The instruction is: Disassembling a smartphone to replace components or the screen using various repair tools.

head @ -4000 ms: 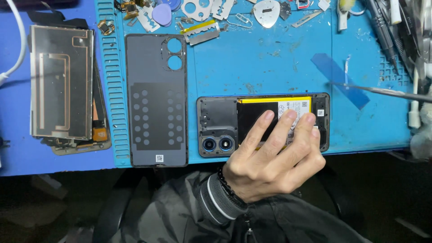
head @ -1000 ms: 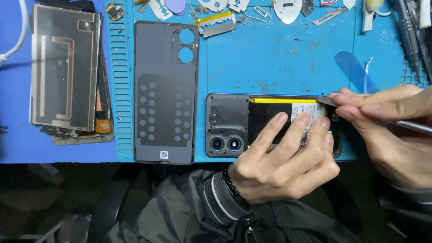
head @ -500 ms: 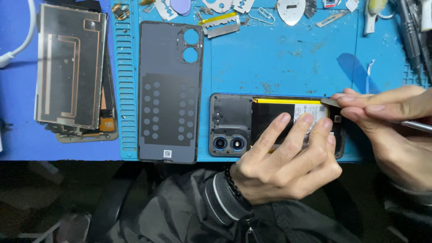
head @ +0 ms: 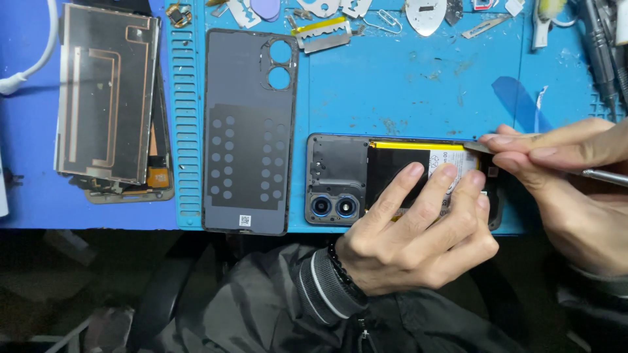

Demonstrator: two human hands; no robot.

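Observation:
An opened phone (head: 337,173) lies back-up near the front edge of the blue mat (head: 405,85), showing two camera lenses and a black battery with a yellow strip. My left hand (head: 418,229) lies over the battery with its fingers spread flat, pinning the phone down; the thumb is hidden. My right hand (head: 562,176) comes in from the right and pinches a thin metal tool (head: 605,175). The tool's flat tip touches the phone's far right corner.
The phone's removed dark back cover (head: 248,124) lies left of it. A stack of phone panels (head: 108,98) sits at far left by a white cable (head: 29,65). Picks, blades and a paper clip line the mat's far edge; more tools stand at far right (head: 605,39).
My right hand has come in from the right with the metal tool and set its tip at the phone's corner. My left hand has stayed on the battery.

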